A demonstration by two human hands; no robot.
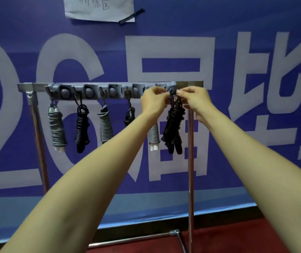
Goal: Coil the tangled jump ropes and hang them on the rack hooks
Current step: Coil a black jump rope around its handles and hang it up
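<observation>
A grey hook strip (pixel 98 92) runs along the top bar of a metal rack (pixel 25 87). Several coiled jump ropes hang from its hooks, alternating grey and black: a grey one (pixel 57 128) at the far left, then a black one (pixel 81 128). At the right end hangs a black coiled rope (pixel 173 125). My left hand (pixel 152 101) and my right hand (pixel 195 100) both pinch its top loop at the last hook. A grey coil (pixel 153 136) hangs partly hidden behind my left forearm.
A blue banner with large white characters covers the wall behind the rack. A paper note (pixel 98 8) is taped above. The rack's right post (pixel 190 179) and foot bar (pixel 137 239) stand on a dark red floor.
</observation>
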